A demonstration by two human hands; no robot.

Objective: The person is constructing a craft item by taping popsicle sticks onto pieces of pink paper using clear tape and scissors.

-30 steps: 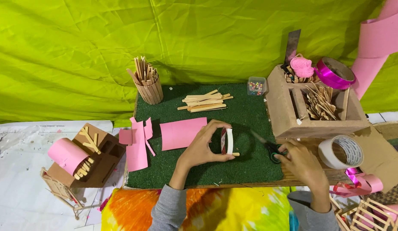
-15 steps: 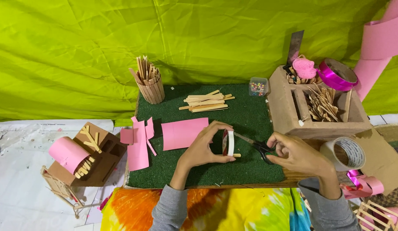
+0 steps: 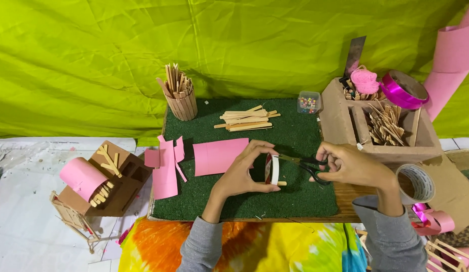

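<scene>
Since a second ago the right hand (image 3: 353, 166) has carried the black scissors (image 3: 307, 165) from 3 o'clock to the tape roll (image 3: 273, 170), pinched upright in the left hand (image 3: 242, 174) mid-mat, so cutting seems in hand, needing steady blades.

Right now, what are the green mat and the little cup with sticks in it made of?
The mat looks like fuzzy fake grass: dark green with a grainy pile. The cup seems to be pale bare wood, built from flat craft sticks side by side, matte.
</scene>
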